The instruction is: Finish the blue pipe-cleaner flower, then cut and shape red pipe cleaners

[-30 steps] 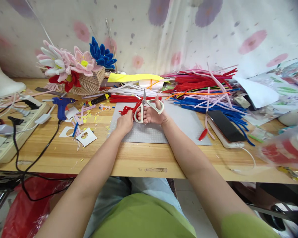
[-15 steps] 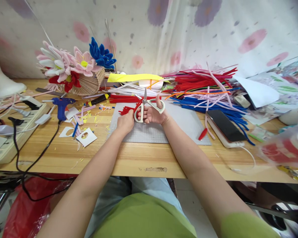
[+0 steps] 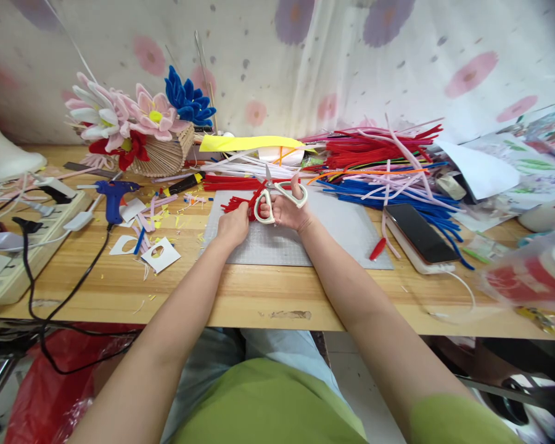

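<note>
My right hand [image 3: 289, 208] holds white-handled scissors [image 3: 264, 208], with the thumb through one loop and fingers at the other. The blades point up and away, spread slightly, close to a red strip. Closed around red fuzzy stems [image 3: 235, 203] is my left hand [image 3: 234, 226], just left of the scissors. Short red ends stick out past its knuckles. Both hands are over the grey cutting mat [image 3: 287, 246]. More red stems [image 3: 226, 183] lie along the mat's back edge.
At the left are a blue glue gun [image 3: 114, 200], a power strip [image 3: 50, 237] and fuzzy flowers [image 3: 152, 114]. Blue stems [image 3: 398, 203], a phone [image 3: 420, 233] and a plastic-wrapped cup [image 3: 531, 277] are on the right. A small red piece [image 3: 378, 249] lies on the mat.
The scissors have turned a little, their lower loop shifting right and up, and their blades now look less spread. My left hand has barely moved, still holding the red stems.
</note>
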`<control>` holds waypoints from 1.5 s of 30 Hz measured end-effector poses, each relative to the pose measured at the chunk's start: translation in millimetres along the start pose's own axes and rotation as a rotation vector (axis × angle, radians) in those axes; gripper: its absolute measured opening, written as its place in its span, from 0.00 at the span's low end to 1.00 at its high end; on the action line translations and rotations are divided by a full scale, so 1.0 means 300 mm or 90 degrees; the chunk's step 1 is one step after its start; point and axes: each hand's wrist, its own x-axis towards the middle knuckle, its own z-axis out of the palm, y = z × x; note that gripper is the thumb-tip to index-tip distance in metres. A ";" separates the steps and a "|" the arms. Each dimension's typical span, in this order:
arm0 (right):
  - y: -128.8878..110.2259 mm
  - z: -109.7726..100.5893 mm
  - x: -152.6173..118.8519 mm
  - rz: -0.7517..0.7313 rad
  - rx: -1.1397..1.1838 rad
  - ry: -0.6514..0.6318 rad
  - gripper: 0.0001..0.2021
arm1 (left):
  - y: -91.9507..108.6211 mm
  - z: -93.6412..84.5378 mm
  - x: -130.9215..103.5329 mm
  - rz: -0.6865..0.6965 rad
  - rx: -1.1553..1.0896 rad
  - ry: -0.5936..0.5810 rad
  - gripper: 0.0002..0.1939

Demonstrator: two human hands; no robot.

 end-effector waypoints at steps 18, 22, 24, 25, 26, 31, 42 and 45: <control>-0.122 -0.014 -0.106 0.128 -0.331 0.053 0.33 | -0.043 -0.016 -0.015 -0.028 -0.035 0.086 0.18; -0.220 -0.015 -0.215 0.011 -0.563 0.261 0.26 | -0.073 -0.017 -0.019 0.056 -0.056 0.139 0.17; -0.249 -0.033 -0.260 0.025 -0.731 0.381 0.22 | -0.077 -0.010 -0.023 0.105 -0.064 0.144 0.21; -0.254 -0.047 -0.278 0.057 -0.830 0.437 0.21 | -0.077 -0.005 -0.024 0.126 -0.067 0.142 0.24; -0.254 -0.063 -0.293 0.098 -0.934 0.483 0.20 | -0.076 0.000 -0.026 0.143 -0.069 0.138 0.27; -0.201 -0.144 -0.345 0.312 -1.252 0.643 0.17 | -0.065 0.023 -0.022 0.179 -0.067 0.135 0.42; -0.199 -0.213 -0.345 0.293 -1.326 0.766 0.17 | -0.042 -0.023 0.094 0.289 0.009 -0.011 0.44; -0.202 -0.185 -0.305 0.243 -1.322 0.815 0.16 | -0.057 -0.031 0.098 0.324 0.028 -0.026 0.34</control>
